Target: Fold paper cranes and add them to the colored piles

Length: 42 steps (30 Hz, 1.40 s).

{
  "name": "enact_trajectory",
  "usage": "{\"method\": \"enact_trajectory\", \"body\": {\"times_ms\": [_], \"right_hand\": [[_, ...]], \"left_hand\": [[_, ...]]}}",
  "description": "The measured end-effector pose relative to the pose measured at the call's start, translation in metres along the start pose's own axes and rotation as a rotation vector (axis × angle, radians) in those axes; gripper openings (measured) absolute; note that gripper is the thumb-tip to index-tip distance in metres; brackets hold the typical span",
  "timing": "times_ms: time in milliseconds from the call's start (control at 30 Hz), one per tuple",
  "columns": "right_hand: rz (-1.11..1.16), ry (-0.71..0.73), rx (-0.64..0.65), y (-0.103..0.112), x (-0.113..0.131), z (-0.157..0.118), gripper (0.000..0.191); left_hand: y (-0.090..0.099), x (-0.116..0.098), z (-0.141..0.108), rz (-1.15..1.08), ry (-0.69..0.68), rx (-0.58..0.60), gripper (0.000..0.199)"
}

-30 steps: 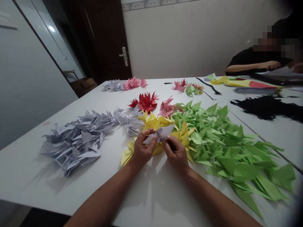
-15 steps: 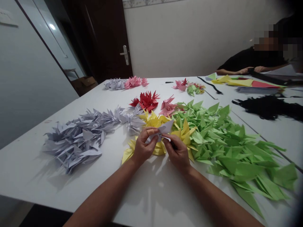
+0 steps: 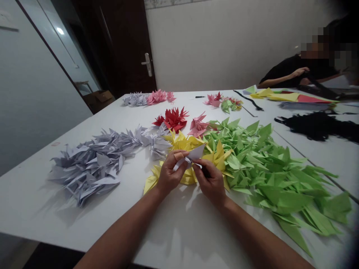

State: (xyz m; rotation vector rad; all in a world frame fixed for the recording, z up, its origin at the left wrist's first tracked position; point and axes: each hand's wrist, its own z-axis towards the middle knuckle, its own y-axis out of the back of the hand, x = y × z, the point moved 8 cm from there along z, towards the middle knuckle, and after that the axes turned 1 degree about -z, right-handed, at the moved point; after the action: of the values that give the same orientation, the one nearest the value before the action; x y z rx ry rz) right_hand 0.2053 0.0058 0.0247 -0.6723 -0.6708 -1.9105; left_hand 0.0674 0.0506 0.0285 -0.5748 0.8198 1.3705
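Head view: a white table [image 3: 179, 231] carries a broad green paper pile [image 3: 269, 168]; smaller yellow paper pieces [image 3: 186, 144] lie beside it; just above the table, left hand [image 3: 172, 170] and right hand [image 3: 210, 179] pinch one pale folded paper [image 3: 196, 152] between fingertips.

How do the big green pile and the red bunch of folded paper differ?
The green pile sprawls widely, while the red bunch is compact. The green pile lies nearer the right hand; the red bunch sits farther back. Both are pointed folded paper on the white table.
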Motion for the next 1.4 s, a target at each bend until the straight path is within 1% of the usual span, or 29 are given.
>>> {"method": "enact_trajectory", "body": {"times_ms": [33,100,200,267,333,433,533,667,733,767,867,933,1000,1133,1233,1333,1400], "right_hand": [[-0.003,0.000,0.000,0.000,0.000,0.001,0.011],[0.004,-0.009,-0.010,0.001,-0.001,0.001,0.011],[0.021,-0.040,-0.044,0.005,-0.004,0.003,0.011],[0.032,-0.065,-0.063,0.007,-0.007,0.003,0.011],[0.038,-0.079,-0.071,0.008,-0.009,0.004,0.011],[0.043,-0.084,-0.070,0.008,-0.012,0.005,0.010],[0.073,-0.106,-0.061,0.006,-0.012,0.005,0.009],[0.198,-0.238,-0.032,0.000,-0.014,0.003,0.013],[0.269,-0.277,0.039,-0.007,-0.012,0.001,0.013],[0.299,-0.270,0.092,-0.011,-0.009,-0.001,0.012],[0.362,-0.180,0.247,-0.024,0.002,-0.006,0.005],[0.356,-0.124,0.299,-0.029,0.007,-0.008,0.010],[0.303,-0.111,0.335,-0.032,0.007,-0.009,0.014],[0.204,-0.130,0.407,-0.037,0.007,-0.008,0.017],[0.223,-0.140,0.450,-0.042,0.004,-0.011,0.023],[0.226,-0.173,0.479,-0.045,-0.002,-0.016,0.030],[0.161,-0.197,0.473,-0.043,-0.005,-0.018,0.032]], "left_hand": [[0.001,-0.002,0.002,0.006,-0.004,0.001,0.018],[0.005,0.002,0.005,-0.049,0.047,-0.028,0.016],[0.011,0.019,0.006,-0.236,0.199,-0.124,0.023],[0.011,0.029,0.006,-0.348,0.290,-0.150,0.027],[0.008,0.035,0.005,-0.429,0.358,-0.137,0.028],[0.003,0.036,0.004,-0.511,0.417,-0.093,0.027],[0.003,0.036,0.003,-0.516,0.418,-0.112,0.028],[0.011,0.039,0.002,-0.432,0.378,-0.216,0.029],[0.015,0.039,0.002,-0.393,0.354,-0.256,0.030],[0.016,0.038,0.002,-0.371,0.337,-0.272,0.030],[0.020,0.035,0.003,-0.308,0.292,-0.299,0.027],[0.020,0.033,0.003,-0.294,0.283,-0.301,0.025],[0.019,0.032,0.003,-0.294,0.283,-0.303,0.024],[0.016,0.030,0.000,-0.284,0.305,-0.298,0.025],[0.013,0.032,-0.002,-0.297,0.331,-0.283,0.027],[0.014,0.033,-0.003,-0.298,0.328,-0.290,0.024],[0.014,0.032,-0.002,-0.301,0.318,-0.294,0.024]]}}
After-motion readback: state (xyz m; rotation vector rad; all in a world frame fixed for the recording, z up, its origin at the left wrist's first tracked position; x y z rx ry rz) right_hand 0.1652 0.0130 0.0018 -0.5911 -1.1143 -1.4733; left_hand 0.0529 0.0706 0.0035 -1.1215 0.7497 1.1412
